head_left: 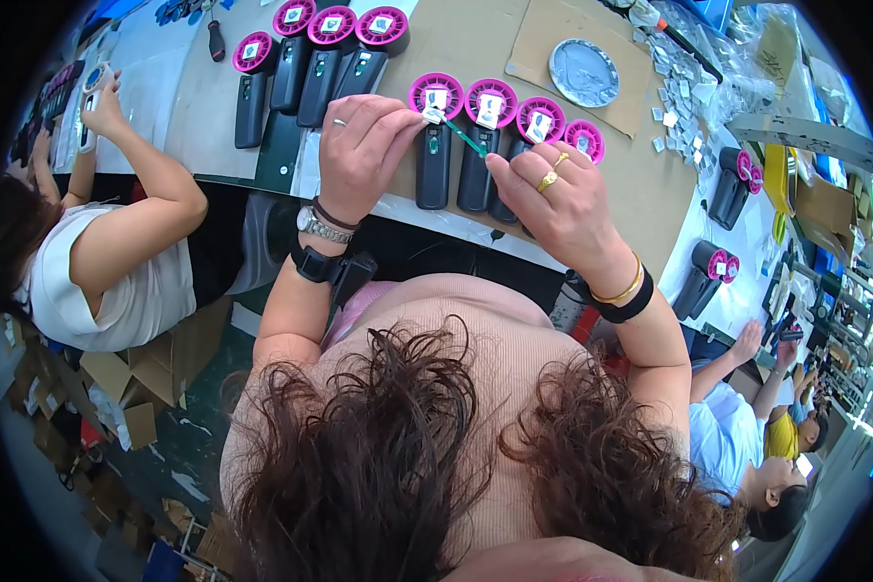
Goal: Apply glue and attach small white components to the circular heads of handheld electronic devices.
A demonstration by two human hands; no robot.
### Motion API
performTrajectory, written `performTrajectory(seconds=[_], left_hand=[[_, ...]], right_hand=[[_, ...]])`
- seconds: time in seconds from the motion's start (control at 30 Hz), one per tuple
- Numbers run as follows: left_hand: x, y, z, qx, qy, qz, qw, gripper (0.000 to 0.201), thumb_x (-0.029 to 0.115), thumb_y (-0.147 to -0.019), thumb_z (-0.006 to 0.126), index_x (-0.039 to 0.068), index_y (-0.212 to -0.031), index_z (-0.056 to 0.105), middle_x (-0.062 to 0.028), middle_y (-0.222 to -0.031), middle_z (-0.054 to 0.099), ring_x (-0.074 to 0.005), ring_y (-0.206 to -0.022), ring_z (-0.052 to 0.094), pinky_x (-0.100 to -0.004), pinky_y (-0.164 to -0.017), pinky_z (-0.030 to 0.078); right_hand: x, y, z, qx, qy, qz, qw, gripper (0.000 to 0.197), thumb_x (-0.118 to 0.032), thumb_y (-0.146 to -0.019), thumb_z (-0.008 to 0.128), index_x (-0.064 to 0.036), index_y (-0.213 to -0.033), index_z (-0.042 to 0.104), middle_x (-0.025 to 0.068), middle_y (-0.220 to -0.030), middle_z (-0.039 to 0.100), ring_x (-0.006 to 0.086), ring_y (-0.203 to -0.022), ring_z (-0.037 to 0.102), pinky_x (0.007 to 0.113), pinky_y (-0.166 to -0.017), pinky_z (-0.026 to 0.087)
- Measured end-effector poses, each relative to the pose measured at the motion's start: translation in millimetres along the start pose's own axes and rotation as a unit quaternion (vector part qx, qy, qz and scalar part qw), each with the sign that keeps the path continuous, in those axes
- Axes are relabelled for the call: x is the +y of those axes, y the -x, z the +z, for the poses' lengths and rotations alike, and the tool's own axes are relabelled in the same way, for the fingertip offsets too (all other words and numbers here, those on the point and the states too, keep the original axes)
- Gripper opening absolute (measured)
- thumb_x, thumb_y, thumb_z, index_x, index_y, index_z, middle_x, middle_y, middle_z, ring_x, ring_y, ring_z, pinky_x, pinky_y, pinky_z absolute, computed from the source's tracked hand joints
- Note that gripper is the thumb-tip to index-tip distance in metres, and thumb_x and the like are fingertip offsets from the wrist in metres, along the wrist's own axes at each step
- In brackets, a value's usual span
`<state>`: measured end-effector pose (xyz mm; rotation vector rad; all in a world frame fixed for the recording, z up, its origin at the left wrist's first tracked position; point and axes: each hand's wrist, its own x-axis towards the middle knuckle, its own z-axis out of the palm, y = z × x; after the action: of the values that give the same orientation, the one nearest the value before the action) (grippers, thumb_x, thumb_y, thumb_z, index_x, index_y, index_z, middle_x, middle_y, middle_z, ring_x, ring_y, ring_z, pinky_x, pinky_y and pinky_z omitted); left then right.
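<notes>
A thin green strip (464, 137) stretches between my two hands. My left hand (363, 145) is closed, its thumb and fingertips pinching a small white square (434, 115) at the strip's upper end. The strip's lower end is pinched by my closed right hand (553, 194). Just beneath lies a row of dark grey handheld fans with round pink heads, among them one fan (433, 175) under the strip and another (475, 179) beside it. White square pieces rest on their heads. My right hand partly hides the fans at the row's right end.
More pink-headed fans (320, 82) lie at the back left, near a screwdriver (216, 42). A round grey dish (584, 73) sits on cardboard (533, 44), with scattered small squares (684, 107) to its right. Co-workers sit on both sides, one in a white top (116, 272).
</notes>
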<state>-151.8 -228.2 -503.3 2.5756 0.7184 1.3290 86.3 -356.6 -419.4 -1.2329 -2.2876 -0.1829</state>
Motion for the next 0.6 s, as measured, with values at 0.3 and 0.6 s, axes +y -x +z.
performTrajectory(seconds=[0.3,0.6], left_hand=[[3.9,-5.9,-0.4,0.001,0.006,0.008,1.0,0.02,0.01,-0.088,0.088,0.008,-0.104,0.077,-0.005,-0.103,0.074,-0.0256,-0.097,0.071,-0.0417,-0.091,0.052],[36.6,-32.6,-5.3,0.016,0.07,0.009,0.997,0.019,0.007,-0.083,0.09,0.006,-0.095,0.076,-0.0063,-0.097,0.073,-0.0267,-0.092,0.069,-0.0406,-0.086,0.05]], right_hand=[[4.0,10.2,-18.5,0.086,-0.048,0.129,0.987,0.022,-0.001,-0.087,0.086,0.0003,-0.107,0.08,0.0048,-0.084,0.062,0.0201,-0.071,0.062,0.033,-0.063,0.05],[84.5,82.8,-50.2,0.086,0.078,0.273,0.955,0.022,-0.009,-0.095,0.085,-0.0071,-0.116,0.083,0.0072,-0.09,0.071,0.0211,-0.072,0.067,0.031,-0.063,0.053]])
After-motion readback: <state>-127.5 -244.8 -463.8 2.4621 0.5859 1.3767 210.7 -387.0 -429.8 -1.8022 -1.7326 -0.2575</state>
